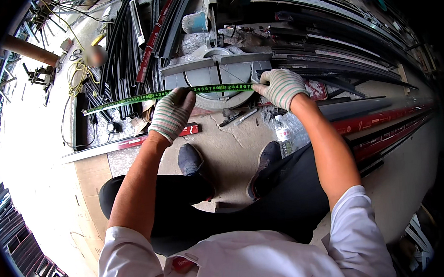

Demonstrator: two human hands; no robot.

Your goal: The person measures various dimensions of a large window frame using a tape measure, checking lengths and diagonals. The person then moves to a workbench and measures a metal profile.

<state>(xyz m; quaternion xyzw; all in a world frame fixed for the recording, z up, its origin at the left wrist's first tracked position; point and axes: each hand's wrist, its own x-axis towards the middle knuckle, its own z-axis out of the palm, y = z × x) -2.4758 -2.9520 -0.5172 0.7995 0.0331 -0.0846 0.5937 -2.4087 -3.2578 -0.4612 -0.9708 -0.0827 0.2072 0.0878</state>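
Observation:
A green tape measure [218, 88] is stretched from left to right across the grey round base of a mitre saw [207, 104]. My left hand [173, 113], in a white striped work glove, is closed on the blade near its middle. At the right end my right hand [283, 89], gloved the same way, closes on the tape; whether the case sits inside it is hidden. The blade's free end reaches out to the left over dark metal profiles. Below the saw base, a marker pen [246, 117] lies on the floor.
Bundles of long black profiles [118, 58] lie at the far left, and more profiles [338, 37] at the right. A clear plastic bottle [283, 134] stands by my right knee. Cardboard [94, 183] lies at left. A yellow cable [78, 79] is coiled further off.

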